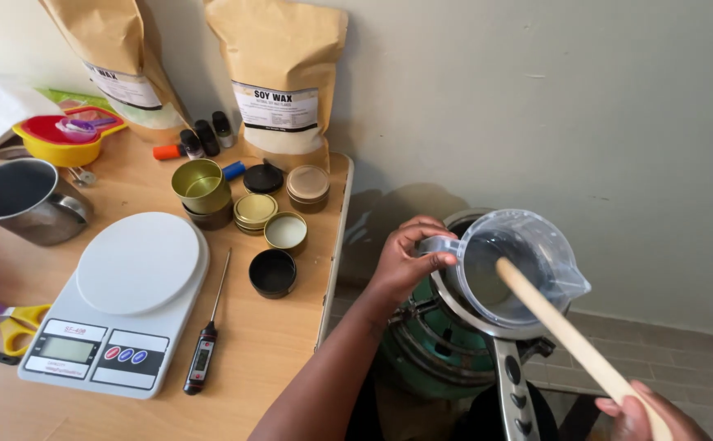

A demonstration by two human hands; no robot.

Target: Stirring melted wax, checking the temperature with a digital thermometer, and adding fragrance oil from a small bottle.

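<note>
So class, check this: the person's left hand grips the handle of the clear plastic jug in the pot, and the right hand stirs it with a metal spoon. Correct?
Not quite. The left hand does grip the clear plastic jug in the pot, but the right hand stirs with a wooden stick, not a metal spoon, as the head view shows.

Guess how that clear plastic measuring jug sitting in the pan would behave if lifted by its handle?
The clear plastic measuring jug looks thin-walled, so probably light itself, though liquid inside adds weight. The left hand grips only its side handle, so it may tip toward the spout. The right hand holds a long wooden stick in it; that leverage could rock the jug in the metal pan.
</note>
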